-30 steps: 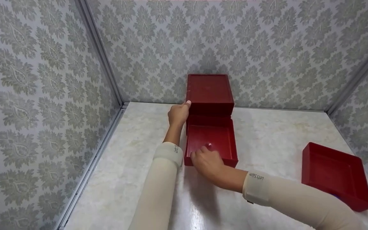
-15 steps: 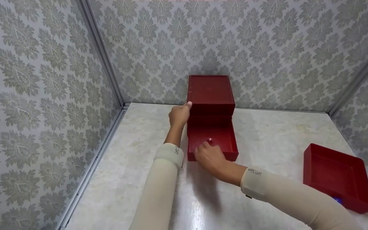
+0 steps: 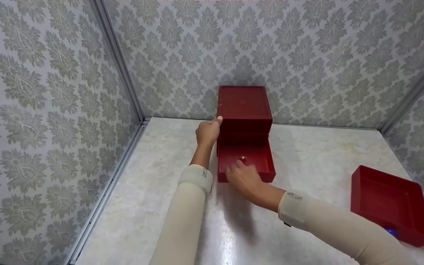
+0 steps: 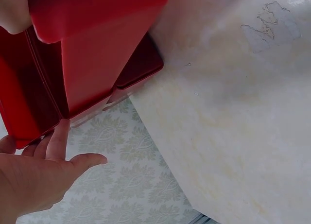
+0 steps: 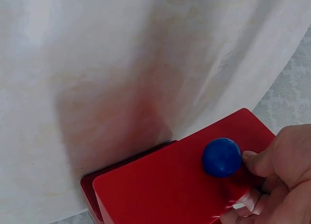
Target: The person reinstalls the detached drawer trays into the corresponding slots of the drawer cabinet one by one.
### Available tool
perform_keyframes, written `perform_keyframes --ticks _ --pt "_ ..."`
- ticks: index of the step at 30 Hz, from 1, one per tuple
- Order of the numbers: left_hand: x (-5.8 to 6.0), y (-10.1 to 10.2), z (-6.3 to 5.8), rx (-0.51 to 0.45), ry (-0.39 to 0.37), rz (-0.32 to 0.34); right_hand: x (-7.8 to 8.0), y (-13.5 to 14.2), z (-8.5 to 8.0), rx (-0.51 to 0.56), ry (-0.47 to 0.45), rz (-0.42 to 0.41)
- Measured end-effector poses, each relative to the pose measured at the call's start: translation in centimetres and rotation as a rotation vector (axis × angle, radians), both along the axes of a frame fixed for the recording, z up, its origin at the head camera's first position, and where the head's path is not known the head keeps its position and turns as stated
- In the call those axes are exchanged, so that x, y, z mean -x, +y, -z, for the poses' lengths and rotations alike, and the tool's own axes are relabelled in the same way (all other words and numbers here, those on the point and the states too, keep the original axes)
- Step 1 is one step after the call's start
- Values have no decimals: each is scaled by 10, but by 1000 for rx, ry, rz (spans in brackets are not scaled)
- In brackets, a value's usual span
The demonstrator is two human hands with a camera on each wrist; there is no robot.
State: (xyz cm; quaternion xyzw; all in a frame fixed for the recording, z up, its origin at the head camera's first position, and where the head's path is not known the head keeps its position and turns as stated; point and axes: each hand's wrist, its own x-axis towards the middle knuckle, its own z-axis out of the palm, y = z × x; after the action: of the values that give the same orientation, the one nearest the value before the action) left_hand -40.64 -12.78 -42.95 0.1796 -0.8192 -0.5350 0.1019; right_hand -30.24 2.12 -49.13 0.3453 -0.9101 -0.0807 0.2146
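A red box-shaped cabinet (image 3: pixel 244 103) stands against the back wall. Its red drawer (image 3: pixel 261 156) is pulled out toward me, with a small bump on its floor. My left hand (image 3: pixel 208 132) rests at the cabinet's left front edge; in the left wrist view the fingers of this left hand (image 4: pixel 41 180) touch the red edge, the thumb held apart. My right hand (image 3: pixel 244 179) pinches the drawer's front wall. In the right wrist view, the right thumb (image 5: pixel 257 162) lies on the front face beside a round blue knob (image 5: pixel 222 157), the other fingers behind the wall.
A second red drawer (image 3: pixel 387 198) lies apart on the right of the white marbled table (image 3: pixel 307 147), its blue knob (image 3: pixel 390 231) partly visible beyond my right sleeve. Patterned wall panels (image 3: pixel 175 66) enclose the table at the back and sides.
The drawer has slid a little way back toward the cabinet, and my right hand has moved with it. My left hand has kept its place at the cabinet's edge.
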Motion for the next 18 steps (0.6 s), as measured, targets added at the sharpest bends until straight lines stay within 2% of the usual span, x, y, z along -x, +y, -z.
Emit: perform_keyframes --ticks 7,10,13,16,18 --pt "0 0 1 -24 -9 3 16 6 -2 -38 35 -30" --pt "0 0 1 -12 -2 -5 28 14 0 -73 139 -70" --pt "-1 0 2 -5 4 -14 39 24 3 -100 297 -148" --pt "-1 0 2 0 11 -8 43 34 8 -109 416 -253" --pt "-2 0 2 4 16 0 41 38 11 -124 457 -312"
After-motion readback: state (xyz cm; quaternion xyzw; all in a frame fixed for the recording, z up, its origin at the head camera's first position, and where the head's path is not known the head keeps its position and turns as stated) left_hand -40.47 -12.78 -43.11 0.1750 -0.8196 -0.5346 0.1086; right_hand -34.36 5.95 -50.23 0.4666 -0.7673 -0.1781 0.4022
